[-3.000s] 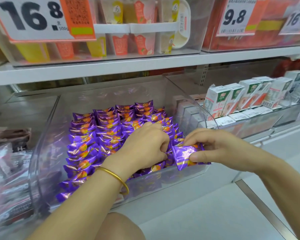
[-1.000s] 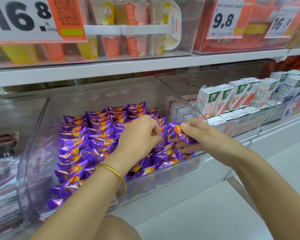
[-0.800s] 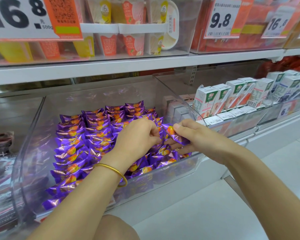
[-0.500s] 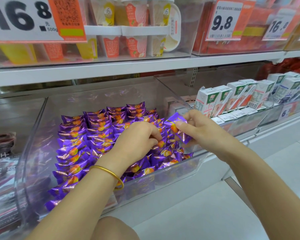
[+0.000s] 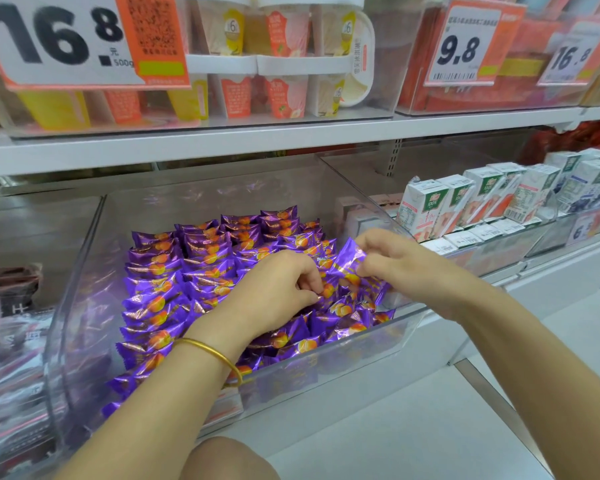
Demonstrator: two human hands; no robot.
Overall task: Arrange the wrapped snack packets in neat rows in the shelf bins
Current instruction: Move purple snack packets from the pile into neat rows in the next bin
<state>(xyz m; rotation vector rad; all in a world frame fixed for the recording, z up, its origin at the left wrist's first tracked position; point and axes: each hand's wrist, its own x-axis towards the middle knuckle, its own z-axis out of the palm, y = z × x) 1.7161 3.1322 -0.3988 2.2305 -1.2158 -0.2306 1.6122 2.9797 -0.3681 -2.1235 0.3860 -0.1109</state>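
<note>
Pinching one purple packet [image 5: 346,263] between thumb and fingertips, my right hand [image 5: 406,268] holds it tilted just above the right end of the clear bin [image 5: 84,271]. Its lower end dips among the loose packets there. My left hand [image 5: 274,292] is inside the bin just beside it, knuckles up, fingers curled down into the pile. The tips sit against an orange-printed wrapper, but I cannot tell whether they grip it. A gold bangle [image 5: 215,351] rides on that wrist, over the bin's front wall.

To the left of my hands the bin's purple packets lie in overlapping rows [image 5: 187,271] that run from the front wall to the back. On the right, under and around my fingers, they lie in a jumble [image 5: 343,317], pointing every way.

White juice cartons [image 5: 437,206] lean in the next bin to the right. Dark wrapped goods [image 5: 11,299] fill the one to the left. On the shelf [image 5: 222,140] above stand stacked cups [image 5: 284,95] behind a price tag [image 5: 56,36] reading 16.8. My knee [image 5: 229,459] shows at the bottom edge.
</note>
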